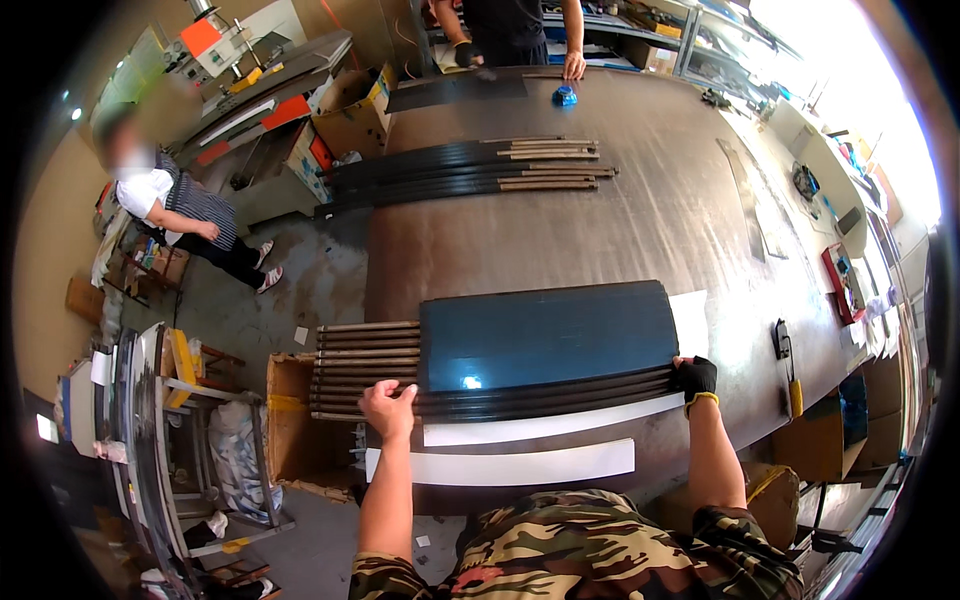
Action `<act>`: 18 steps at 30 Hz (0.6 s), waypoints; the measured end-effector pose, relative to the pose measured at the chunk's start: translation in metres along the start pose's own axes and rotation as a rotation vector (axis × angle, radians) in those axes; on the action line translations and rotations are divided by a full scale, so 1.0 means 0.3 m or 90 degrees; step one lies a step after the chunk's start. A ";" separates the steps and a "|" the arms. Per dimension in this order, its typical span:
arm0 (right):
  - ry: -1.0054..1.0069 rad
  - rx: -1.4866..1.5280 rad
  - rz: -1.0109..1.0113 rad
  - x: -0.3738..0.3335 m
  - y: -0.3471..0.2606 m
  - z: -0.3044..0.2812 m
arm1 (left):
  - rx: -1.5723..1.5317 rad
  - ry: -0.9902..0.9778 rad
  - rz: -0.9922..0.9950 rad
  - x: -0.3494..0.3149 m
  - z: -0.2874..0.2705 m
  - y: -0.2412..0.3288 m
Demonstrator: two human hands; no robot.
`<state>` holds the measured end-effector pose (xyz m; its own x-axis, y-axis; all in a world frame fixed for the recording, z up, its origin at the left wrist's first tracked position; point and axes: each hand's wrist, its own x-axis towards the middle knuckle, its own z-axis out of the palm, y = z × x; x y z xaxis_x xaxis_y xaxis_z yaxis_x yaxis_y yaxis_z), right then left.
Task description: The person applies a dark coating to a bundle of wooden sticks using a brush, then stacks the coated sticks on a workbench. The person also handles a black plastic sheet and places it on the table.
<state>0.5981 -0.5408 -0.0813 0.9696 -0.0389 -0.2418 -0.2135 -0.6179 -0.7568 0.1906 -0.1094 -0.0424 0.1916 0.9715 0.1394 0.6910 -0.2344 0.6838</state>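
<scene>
On the near part of the table lies a glossy dark sheet (550, 335), over a row of long dark strips (560, 402) whose near edges show. Several brownish rods (365, 350) stick out to the left of it. My bare left hand (388, 408) rests at the near rods, beside the strips' left end, thumb and fingers apart. At the strips' right end, my right hand (697, 378), in a black fingerless glove with a yellow cuff, curls its fingers on the nearest strip. Two white strips (500, 464) lie nearer to me.
Farther back lies another group of dark strips with rods (450, 172). Across the table a person (505, 30) stands near a blue tape measure (565, 96). A yellow-handled cutter (790, 370) lies at right. An open cardboard box (290, 420) stands at the left edge; another person (180, 205) walks beyond.
</scene>
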 end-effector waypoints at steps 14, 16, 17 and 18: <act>-0.522 0.112 -0.872 -0.907 -0.327 0.457 | 0.038 -0.004 0.038 -0.270 -0.253 -0.377; -0.610 0.017 -1.002 -1.069 -0.367 0.533 | 0.054 0.027 0.035 -0.281 -0.261 -0.397; -0.638 0.016 -1.015 -1.094 -0.375 0.537 | 0.057 0.055 0.038 -0.291 -0.260 -0.393; -0.665 0.015 -1.027 -1.111 -0.383 0.541 | 0.055 0.063 0.033 -0.295 -0.256 -0.394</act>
<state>0.2801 -0.3294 -0.0123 -0.2222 0.8960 0.3845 0.6691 0.4270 -0.6083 0.0384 -0.1650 -0.0806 0.1618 0.9559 0.2451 0.7403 -0.2818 0.6104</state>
